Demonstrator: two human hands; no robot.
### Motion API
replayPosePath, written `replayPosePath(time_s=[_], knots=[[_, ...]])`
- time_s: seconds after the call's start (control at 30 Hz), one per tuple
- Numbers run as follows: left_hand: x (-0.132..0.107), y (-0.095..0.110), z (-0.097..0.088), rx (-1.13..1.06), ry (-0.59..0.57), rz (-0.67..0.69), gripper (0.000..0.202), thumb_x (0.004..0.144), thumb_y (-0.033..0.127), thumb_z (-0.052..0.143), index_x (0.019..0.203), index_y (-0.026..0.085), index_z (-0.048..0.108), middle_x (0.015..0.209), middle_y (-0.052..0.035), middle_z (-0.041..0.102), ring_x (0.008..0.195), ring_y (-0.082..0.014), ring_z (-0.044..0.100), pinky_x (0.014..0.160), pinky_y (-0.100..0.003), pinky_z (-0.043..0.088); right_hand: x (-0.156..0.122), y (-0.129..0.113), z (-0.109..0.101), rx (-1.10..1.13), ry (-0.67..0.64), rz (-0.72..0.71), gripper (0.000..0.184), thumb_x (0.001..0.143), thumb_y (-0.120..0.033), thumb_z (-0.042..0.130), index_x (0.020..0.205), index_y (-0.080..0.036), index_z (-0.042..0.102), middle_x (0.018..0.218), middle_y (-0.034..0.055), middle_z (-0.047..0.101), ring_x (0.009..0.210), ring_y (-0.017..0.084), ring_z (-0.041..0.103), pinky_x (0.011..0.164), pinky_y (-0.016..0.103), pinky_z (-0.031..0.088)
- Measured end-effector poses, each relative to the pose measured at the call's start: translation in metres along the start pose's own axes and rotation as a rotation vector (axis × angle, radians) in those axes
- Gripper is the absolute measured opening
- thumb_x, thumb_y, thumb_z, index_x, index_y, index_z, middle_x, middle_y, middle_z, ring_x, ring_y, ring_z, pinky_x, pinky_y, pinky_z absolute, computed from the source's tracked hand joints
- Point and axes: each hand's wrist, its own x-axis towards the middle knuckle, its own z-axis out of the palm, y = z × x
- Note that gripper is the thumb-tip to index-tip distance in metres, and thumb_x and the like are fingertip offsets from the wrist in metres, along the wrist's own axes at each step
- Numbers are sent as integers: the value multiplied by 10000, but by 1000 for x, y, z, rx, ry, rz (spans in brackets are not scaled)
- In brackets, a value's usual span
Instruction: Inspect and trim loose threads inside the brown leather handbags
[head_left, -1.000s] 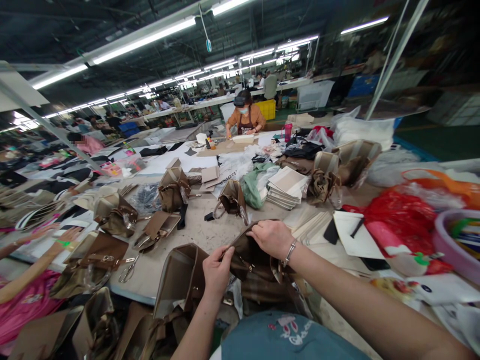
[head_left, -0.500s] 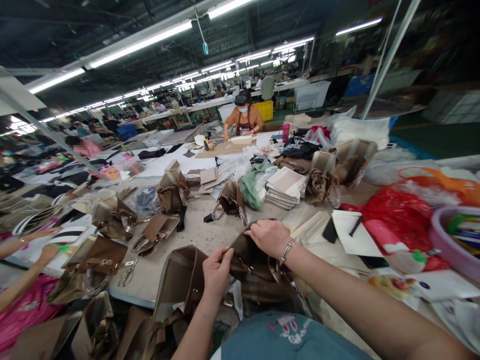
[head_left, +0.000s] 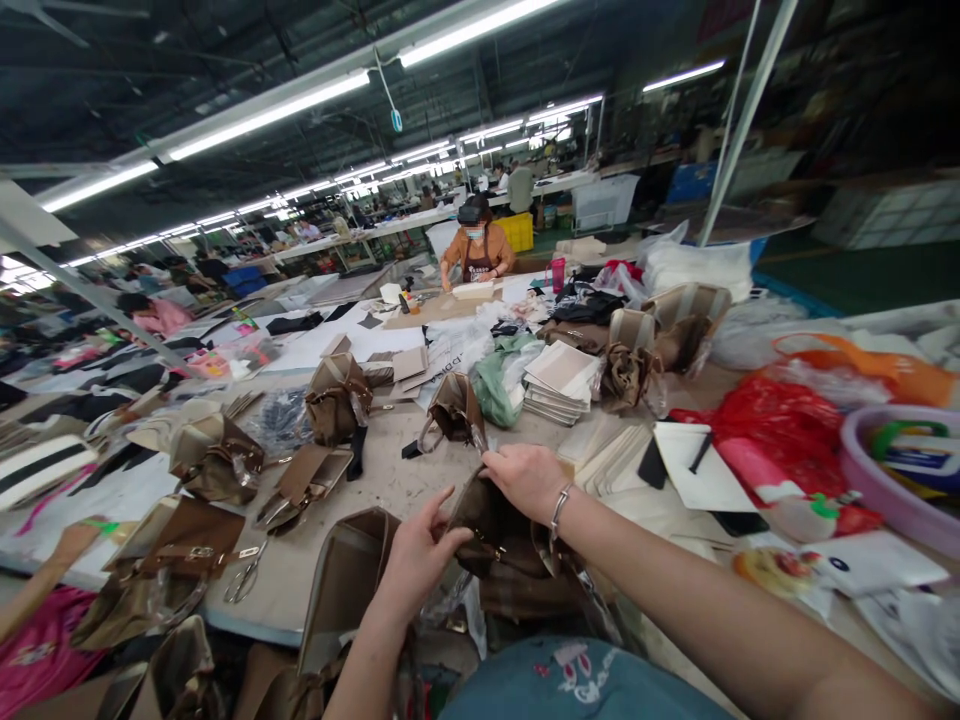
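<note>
A brown handbag (head_left: 510,592) is in front of my body at the table's near edge, its mouth facing up and its inside dark. My right hand (head_left: 527,480) pinches the far rim of this bag between thumb and fingers. At the left side of the rim is my left hand (head_left: 421,550), thumb and forefinger spread apart, the thumb close to the bag's edge; whether it touches is hard to see. Metal fittings show on the bag's inner front. Just left of my left hand stands another open brown bag (head_left: 346,565) with a grey lining.
Several half-made brown bags lie about the table (head_left: 382,475), among them a small bag (head_left: 454,408). Scissors (head_left: 245,575) lie at the left. Stacked panels (head_left: 559,380), a red plastic bag (head_left: 780,425) and a purple basin (head_left: 862,480) are rightward. A co-worker's arm (head_left: 45,575) reaches in from the left.
My left hand has let go of the bag's rim, and its fingers have spread. My right hand still grips the rim, slightly further left in view. The camera view has shifted a little.
</note>
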Motion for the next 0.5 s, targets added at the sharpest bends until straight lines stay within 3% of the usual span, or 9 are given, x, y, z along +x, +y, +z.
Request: replayPosePath(time_s=[0.07, 0.13, 0.2, 0.27, 0.37, 0.5], knots=[[6, 6, -9, 65, -87, 17, 703, 612, 356, 705, 1260, 201, 480, 850, -36, 696, 738, -188, 623, 674, -264, 465, 1, -1, 0, 2, 2, -8, 238, 893, -378, 456, 837, -196, 599, 768, 41, 631, 737, 142, 581, 570, 237, 327], [17, 13, -12, 155, -80, 66, 700, 594, 372, 720, 1243, 222, 506, 971, -63, 686, 851, -222, 621, 737, -282, 454, 2, -1, 1, 3, 2, -19, 245, 899, -371, 446, 832, -191, 598, 772, 46, 633, 749, 143, 583, 581, 233, 335], [29, 20, -8, 246, -60, 110, 489, 682, 361, 650, 1149, 227, 591, 970, -70, 690, 866, -226, 622, 745, -284, 437, 2, -1, 1, 2, 3, -16, 252, 901, -369, 441, 828, -184, 595, 774, 52, 637, 756, 149, 585, 584, 231, 337], [41, 25, 0, 342, -55, 125, 261, 769, 308, 550, 972, 213, 683, 848, -71, 708, 774, -212, 631, 687, -276, 424, 1, 0, 2, 2, 3, -9, 243, 898, -365, 448, 836, -181, 594, 774, 55, 641, 755, 156, 589, 585, 231, 338], [50, 26, 11, 431, -34, 117, 240, 807, 263, 485, 833, 196, 715, 749, -79, 706, 700, -203, 626, 629, -268, 395, -4, 6, 2, 11, 9, -35, 230, 871, -365, 500, 1011, -198, 573, 794, 53, 654, 755, 171, 598, 587, 239, 348], [51, 20, 14, 421, 6, 106, 236, 810, 269, 486, 807, 203, 713, 734, -62, 703, 692, -184, 620, 610, -252, 371, -12, 14, -1, 13, 26, -40, 440, 847, -353, 543, 1244, -196, 435, 847, 68, 665, 767, 183, 607, 593, 249, 363]])
